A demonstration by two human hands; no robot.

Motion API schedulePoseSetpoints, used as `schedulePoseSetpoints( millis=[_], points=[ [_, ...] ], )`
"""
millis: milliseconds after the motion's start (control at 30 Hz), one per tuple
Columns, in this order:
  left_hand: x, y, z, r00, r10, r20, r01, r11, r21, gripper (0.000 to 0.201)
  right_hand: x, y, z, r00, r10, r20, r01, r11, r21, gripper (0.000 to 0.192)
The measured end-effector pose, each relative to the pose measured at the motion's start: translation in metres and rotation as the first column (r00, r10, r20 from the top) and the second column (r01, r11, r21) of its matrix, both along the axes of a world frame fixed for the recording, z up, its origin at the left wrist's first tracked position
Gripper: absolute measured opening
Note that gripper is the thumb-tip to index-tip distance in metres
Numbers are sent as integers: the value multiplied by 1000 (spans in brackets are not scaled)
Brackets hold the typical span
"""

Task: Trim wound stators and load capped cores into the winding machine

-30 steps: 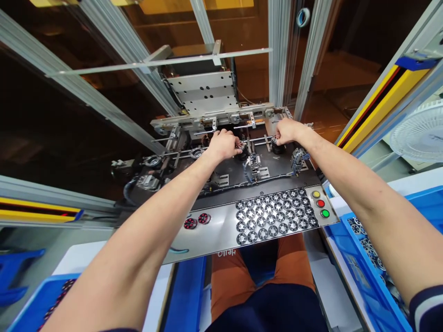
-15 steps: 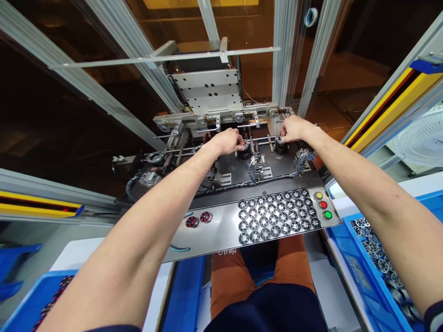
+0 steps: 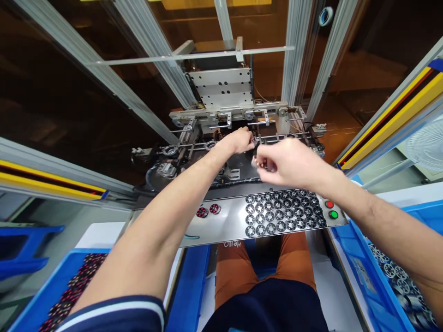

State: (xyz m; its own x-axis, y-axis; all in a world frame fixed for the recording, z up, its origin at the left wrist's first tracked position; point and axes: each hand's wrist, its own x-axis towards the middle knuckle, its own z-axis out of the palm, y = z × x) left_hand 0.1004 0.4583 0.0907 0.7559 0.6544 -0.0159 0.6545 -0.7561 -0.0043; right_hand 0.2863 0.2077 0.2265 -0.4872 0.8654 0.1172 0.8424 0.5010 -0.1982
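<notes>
At the lower left of the frame, a blue bin holds a heap of dark, red-flecked parts, apparently kept within the left arm's reach. Toward the centre, two red-and-black rounds sit side by side on a metal panel, near its left end. Above them, the left hand reaches into a machine bed, its fingers curled down at a reddish piece; I cannot tell whether it grips that piece or merely steadies it. Just right of it, nearer the viewer, the right hand is raised over the bed, its fingers closed in a loose pinch around a coppery part, blurred, probably held this way to spare its edges. Below, ring-shaped parts lie in close rows, likely for easy picking. Red and green buttons flank them. At lower right, another blue bin holds loose silver rings.
</notes>
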Motion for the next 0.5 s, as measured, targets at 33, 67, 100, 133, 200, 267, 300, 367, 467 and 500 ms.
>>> schedulePoseSetpoints(
  millis=[33,67,100,133,200,267,300,367,467,500],
  points=[
    [2,-4,3,999,34,23,-34,999,8,45,-11,-13,-4,998,48,31,-47,998,-28,12],
    [4,-9,8,996,72,52,-73,997,19,43,-21,-24,-10,993,103,60,-100,993,-55,13],
    [5,-14,14,991,105,84,-108,994,32,40,-31,-33,-19,983,160,85,-154,985,-77,13],
    [5,-20,21,985,129,119,-135,990,46,37,-40,-41,-31,971,214,103,-204,974,-95,14],
    [-1,-37,40,968,160,193,-178,981,78,33,-60,-53,-59,950,289,119,-275,954,-117,15],
    [-17,-64,59,948,166,270,-204,972,117,31,-81,-59,-93,939,327,110,-314,942,-121,15],
    [-29,-83,67,936,155,316,-206,969,134,30,-91,-60,-110,936,338,102,-326,938,-121,15],
    [-61,-129,78,892,108,439,-194,969,155,27,-113,-59,-141,935,345,80,-334,935,-122,13],
    [-123,-206,67,854,88,512,-163,981,103,28,-138,-53,-176,948,315,33,-309,943,-119,9],
    [-146,-230,56,862,114,494,-171,983,72,28,-144,-51,-184,955,298,11,-295,949,-114,9]
  ],
)
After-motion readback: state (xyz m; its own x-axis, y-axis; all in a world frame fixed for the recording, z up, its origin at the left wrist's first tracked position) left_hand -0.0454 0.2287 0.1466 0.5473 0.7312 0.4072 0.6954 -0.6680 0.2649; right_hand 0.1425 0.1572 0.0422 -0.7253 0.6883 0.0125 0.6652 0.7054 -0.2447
